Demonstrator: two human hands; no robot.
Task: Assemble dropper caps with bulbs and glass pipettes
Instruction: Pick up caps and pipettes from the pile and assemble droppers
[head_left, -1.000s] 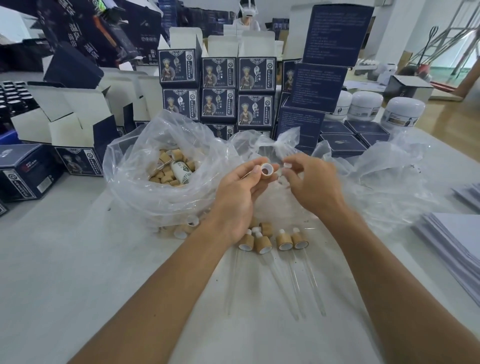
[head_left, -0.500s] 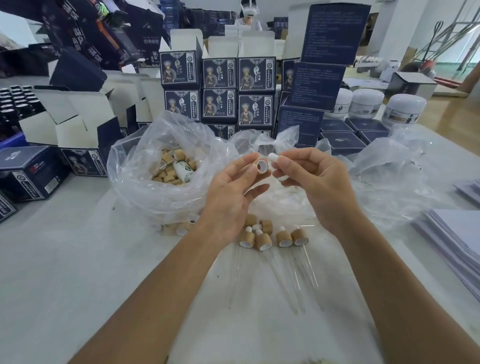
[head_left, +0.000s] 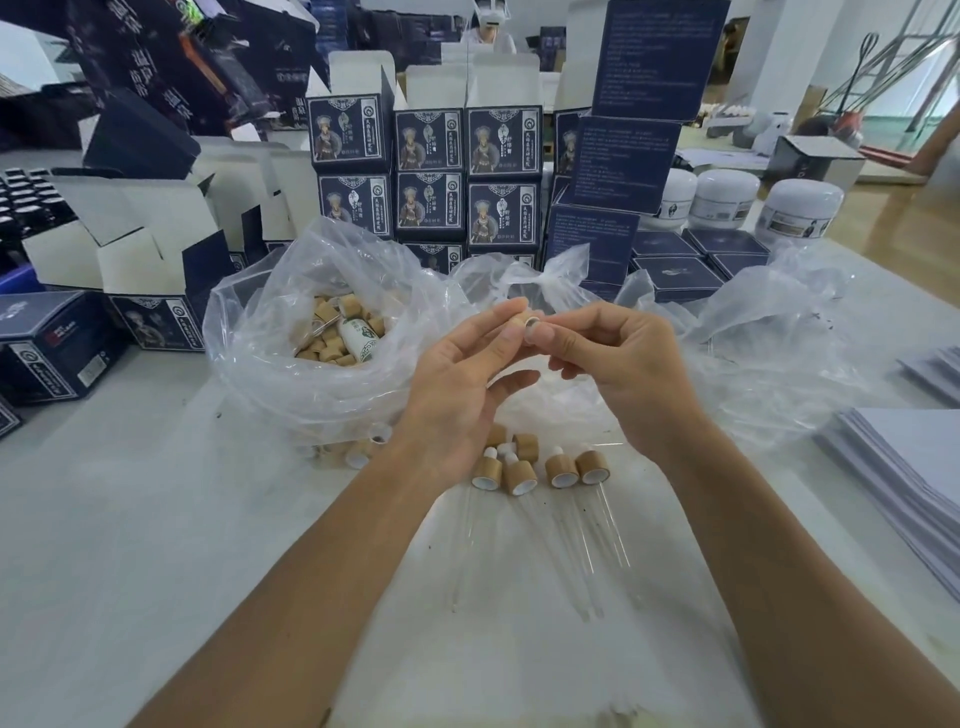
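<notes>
Landmark: the bag of caps (head_left: 311, 332), clear plastic, open-mouthed, with loose wooden collars and one small white bottle (head_left: 358, 338) inside.
Left hand (head_left: 457, 384): just right of the bag, raised off the table; thumb and forefinger pinch a wooden cap (head_left: 519, 323), its open white-lined end turned toward the other hand.
Right hand (head_left: 623, 369): further right of the bag, fingertips pinched together at the cap's mouth; it seems to hold a small white bulb (head_left: 535, 332), mostly hidden by the fingers.
Step in hand: seating the bulb into the cap, as I judge it.
Doing it well: keep the cap steady, line the bulb up square with the bore, then push evenly so the rubber does not fold or seat crooked.
Finished droppers (head_left: 540, 473): a row lies in front of the bag, nearer the person, glass pipettes pointing toward them.
Surface: white table (head_left: 130, 519), with a few dark specks.
Room: behind the bag, stacked dark-blue printed boxes (head_left: 431, 171); far right of it, white jars (head_left: 727, 200) and a paper stack (head_left: 904, 467).
</notes>
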